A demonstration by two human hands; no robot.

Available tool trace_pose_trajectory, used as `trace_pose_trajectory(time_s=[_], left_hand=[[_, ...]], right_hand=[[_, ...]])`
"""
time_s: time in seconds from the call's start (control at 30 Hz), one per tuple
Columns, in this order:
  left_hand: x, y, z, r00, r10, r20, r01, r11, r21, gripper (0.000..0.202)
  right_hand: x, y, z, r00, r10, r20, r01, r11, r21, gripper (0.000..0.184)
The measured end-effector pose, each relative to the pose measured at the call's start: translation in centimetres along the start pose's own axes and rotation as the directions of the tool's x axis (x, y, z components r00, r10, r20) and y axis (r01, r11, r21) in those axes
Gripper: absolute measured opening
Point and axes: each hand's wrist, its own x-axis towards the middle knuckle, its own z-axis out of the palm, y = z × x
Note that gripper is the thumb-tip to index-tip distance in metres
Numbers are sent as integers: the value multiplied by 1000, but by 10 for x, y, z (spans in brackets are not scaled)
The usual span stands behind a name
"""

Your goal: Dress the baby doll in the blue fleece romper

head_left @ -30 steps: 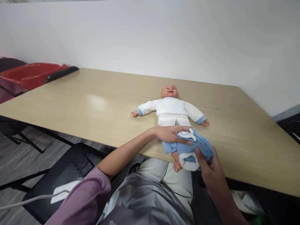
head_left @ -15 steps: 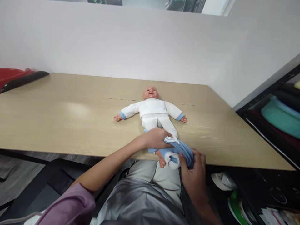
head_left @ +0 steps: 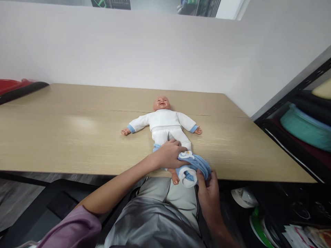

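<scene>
A baby doll (head_left: pixel 164 119) in a white top and white trousers lies face up on the table, feet towards me. Blue cloth clothing with white trim (head_left: pixel 200 164) is bunched at the doll's lower legs, its round white cuff facing me. One bare foot (head_left: pixel 175 178) pokes out at the table edge; the other foot is hidden. My left hand (head_left: pixel 169 154) lies across the doll's shins and pinches the blue clothing's near side. On the far right of the bundle, my right hand (head_left: pixel 209 189) grips it between thumb and fingers.
The wooden table (head_left: pixel 85 137) runs to a white wall. At right stands a black shelf with a teal bundle (head_left: pixel 305 127). A red item (head_left: pixel 12 86) is at the far left. Below the table are a black chair (head_left: pixel 49 213) and rolls of tape (head_left: pixel 258 227).
The view has shifted slightly, so the doll appears further left. The white cuff opening of the blue clothing now faces me more fully. Both hands keep their hold.
</scene>
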Motion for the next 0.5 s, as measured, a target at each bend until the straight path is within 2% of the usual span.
trace_pose_trajectory(time_s=[0.07, 0.17, 0.27, 0.4, 0.5], left_hand=[[-4, -6, -5, 997, 72, -19, -74, 990, -116, 38], [-11, -11, -16, 980, 199, 14, -181, 916, -358, 29], [-18, -10, -23, 980, 196, 39, -151, 853, -500, 16], [-25, -2, -21, 993, 113, 32, -86, 882, -463, 14], [-30, 1, -19, 993, 119, -16, -116, 914, -390, 28]], right_hand=[[0, -3, 1, 1000, 0, 17, 0, 1000, 19, 41], [2, -2, 3, 999, -9, 45, 6, 998, 65, 43], [5, 7, 5, 995, 0, 101, -13, 992, 129, 41], [7, 19, 4, 988, -53, 148, 24, 982, 188, 34], [6, 20, 2, 976, -119, 180, 78, 973, 218, 35]])
